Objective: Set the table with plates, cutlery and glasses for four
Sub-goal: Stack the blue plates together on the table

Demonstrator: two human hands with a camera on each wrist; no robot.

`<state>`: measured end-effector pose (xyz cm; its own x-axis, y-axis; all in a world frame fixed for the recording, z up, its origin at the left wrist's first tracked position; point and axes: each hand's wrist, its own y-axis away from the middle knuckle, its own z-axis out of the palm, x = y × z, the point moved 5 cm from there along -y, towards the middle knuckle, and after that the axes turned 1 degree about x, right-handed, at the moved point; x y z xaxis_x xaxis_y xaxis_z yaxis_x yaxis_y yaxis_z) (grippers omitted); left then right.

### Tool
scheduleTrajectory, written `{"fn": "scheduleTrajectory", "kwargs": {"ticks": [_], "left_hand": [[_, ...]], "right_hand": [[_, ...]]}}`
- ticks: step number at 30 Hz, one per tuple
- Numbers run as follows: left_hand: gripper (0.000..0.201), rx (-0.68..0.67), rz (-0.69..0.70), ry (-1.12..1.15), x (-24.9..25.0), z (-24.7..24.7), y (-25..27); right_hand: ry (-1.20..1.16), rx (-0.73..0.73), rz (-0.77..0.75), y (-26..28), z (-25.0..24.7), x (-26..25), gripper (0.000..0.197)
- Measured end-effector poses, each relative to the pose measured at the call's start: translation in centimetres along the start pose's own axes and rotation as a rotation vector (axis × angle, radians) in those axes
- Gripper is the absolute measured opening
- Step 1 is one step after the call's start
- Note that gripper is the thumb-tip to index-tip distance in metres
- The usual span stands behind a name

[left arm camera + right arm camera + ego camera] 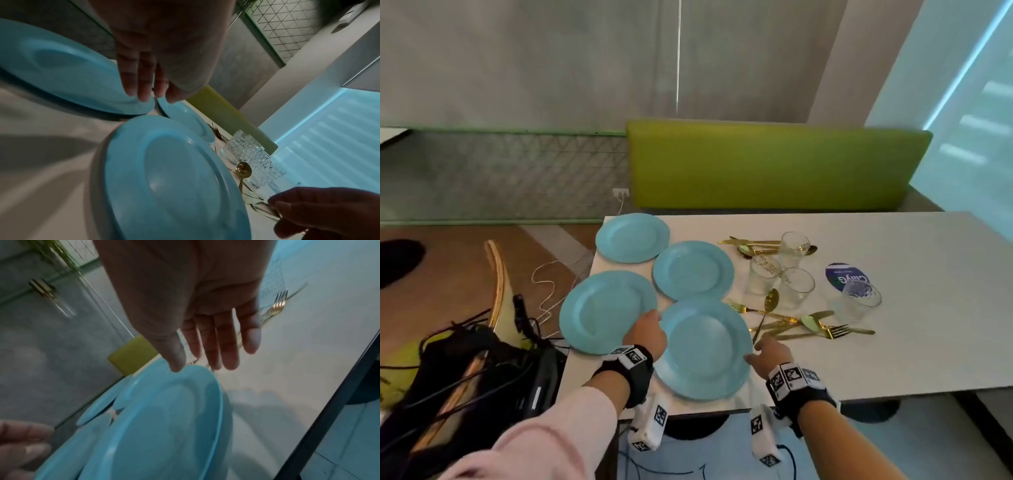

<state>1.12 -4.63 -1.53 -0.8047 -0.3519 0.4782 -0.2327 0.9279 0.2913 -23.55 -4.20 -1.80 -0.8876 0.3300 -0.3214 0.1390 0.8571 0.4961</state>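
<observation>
Several light-blue plates lie at the left end of the white table [914, 274]. The nearest plate [705, 349] [174, 178] [160, 426] sits by the front edge. My left hand [649, 325] [148, 95] is between it and the near-left plate [602, 311] [61, 68], with straight fingertips on that plate's rim. My right hand [763, 349] [205, 360] is open at the nearest plate's right rim, thumb tip touching it. Right of the plates stand several clear glasses [796, 287] [252, 154], with gold cutlery [791, 322] scattered beside them.
More gold cutlery [753, 245] lies behind the glasses. A round blue label [842, 275] is on the table next to the rightmost glass [859, 301]. A green bench back [774, 164] runs behind the table. Black cables and gear [465, 370] lie on the floor at left.
</observation>
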Motion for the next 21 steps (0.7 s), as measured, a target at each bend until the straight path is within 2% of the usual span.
{"fn": "scheduleTrajectory", "kwargs": {"ticks": [5, 9, 13, 16, 21], "left_hand": [[0.039, -0.056, -0.007, -0.059, 0.0, 0.8, -2.8], [0.043, -0.100, -0.012, -0.089, -0.2, 1.3, -4.8], [0.044, -0.151, -0.005, -0.153, -0.4, 1.8, -6.1], [0.043, -0.159, 0.006, -0.173, -0.5, 1.8, -6.7], [0.046, -0.150, 0.029, -0.142, -0.9, 1.4, -7.6]], "right_hand": [[-0.117, -0.040, 0.192, -2.8, 3.0, -0.1, 0.049], [-0.243, -0.002, 0.336, -4.0, 3.8, 0.3, 0.053], [-0.310, -0.035, 0.397, -4.8, 4.6, 0.6, 0.058], [-0.337, -0.075, 0.355, -5.3, 4.7, 0.6, 0.052], [-0.512, -0.072, 0.146, -6.2, 3.4, -0.3, 0.041]]}}
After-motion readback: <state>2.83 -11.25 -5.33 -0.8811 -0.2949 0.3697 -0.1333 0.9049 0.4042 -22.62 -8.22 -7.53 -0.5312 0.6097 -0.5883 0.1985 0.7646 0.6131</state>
